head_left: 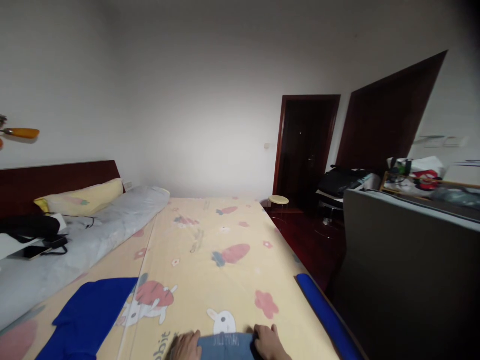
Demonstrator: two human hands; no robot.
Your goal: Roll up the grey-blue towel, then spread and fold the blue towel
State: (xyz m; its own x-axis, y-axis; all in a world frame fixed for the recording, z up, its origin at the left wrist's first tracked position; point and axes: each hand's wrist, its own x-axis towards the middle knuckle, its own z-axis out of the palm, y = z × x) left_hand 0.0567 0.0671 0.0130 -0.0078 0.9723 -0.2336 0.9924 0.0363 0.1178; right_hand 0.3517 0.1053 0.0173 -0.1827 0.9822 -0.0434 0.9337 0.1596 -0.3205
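Grip: left hand (186, 346), right hand (270, 343) gripping denim garment (226, 346) | on bedsheet (210, 240)

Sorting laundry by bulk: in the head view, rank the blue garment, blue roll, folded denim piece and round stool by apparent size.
1. blue garment
2. blue roll
3. folded denim piece, partly cut off
4. round stool, though it stands farthest away

Yellow rabbit-print bedsheet (210, 250), blue cloth (88, 315), grey-blue denim (227, 346)

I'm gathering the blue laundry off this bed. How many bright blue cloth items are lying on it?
2: one blue garment spread flat at the bed's near left, and one blue roll along its right edge. More may lie below the frame.
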